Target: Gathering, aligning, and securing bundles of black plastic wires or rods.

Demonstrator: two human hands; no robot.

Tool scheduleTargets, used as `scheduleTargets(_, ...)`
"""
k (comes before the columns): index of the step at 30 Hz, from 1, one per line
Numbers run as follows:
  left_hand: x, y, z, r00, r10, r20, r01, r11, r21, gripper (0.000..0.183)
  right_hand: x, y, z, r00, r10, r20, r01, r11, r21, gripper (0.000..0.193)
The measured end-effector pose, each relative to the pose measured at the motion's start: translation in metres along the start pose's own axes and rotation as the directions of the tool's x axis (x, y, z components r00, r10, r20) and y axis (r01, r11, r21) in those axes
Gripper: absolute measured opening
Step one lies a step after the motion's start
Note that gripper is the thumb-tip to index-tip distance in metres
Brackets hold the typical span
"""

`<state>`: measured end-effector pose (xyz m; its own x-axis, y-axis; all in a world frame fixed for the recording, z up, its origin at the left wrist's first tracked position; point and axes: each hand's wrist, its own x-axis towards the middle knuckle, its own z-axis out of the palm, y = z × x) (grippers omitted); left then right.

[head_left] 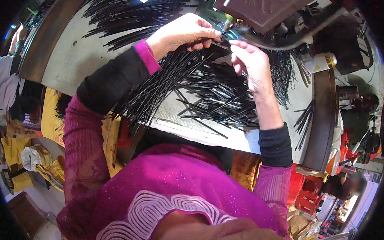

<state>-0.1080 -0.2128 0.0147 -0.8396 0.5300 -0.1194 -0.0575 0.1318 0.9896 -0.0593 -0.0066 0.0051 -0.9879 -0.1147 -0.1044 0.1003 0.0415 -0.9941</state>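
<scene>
My left hand reaches in under a brown machine housing, its thumb and forefinger pinched at a small dark piece that I cannot make out. Close by on the right, my right hand has its fingers drawn together near the same spot; whatever they hold is too small to tell. Below my left hand lies a slanting pile of long, thin black rods. Shorter black pieces are heaped on the white table, beneath and left of my right wrist.
Another spread of black rods covers the table's far left. A thick dark curved bar runs in front of the machine. At the right stand a can and a few loose rods near the brown table edge.
</scene>
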Motion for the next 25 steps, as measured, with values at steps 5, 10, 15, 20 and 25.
scheduleTargets(5,-0.010,0.002,0.014,0.993,0.114,-0.016,-0.113,0.992,0.054,0.027,0.002,0.010,-0.011,0.971,-0.045,-0.235,0.153,0.874,0.461,0.013)
scheduleTargets(10,-0.022,0.009,0.028,0.985,0.111,0.133,-0.134,0.976,0.173,0.031,-0.001,0.017,-0.009,0.993,-0.054,-0.104,0.098,0.867,0.489,0.013)
scheduleTargets(15,-0.027,0.010,0.001,0.972,0.223,0.075,-0.230,0.834,0.502,0.029,-0.002,0.015,-0.009,0.991,-0.022,-0.130,0.075,0.907,0.414,0.016)
scheduleTargets(20,-0.041,-0.018,-0.070,0.802,0.597,0.009,-0.214,0.273,0.938,0.020,0.004,0.016,-0.015,0.989,-0.026,-0.145,0.089,0.891,0.445,0.019)
scheduleTargets(25,-0.037,-0.034,-0.076,0.902,0.428,-0.063,0.035,0.073,0.997,0.020,0.003,0.019,-0.016,0.996,-0.029,-0.078,0.063,0.881,0.469,0.023)
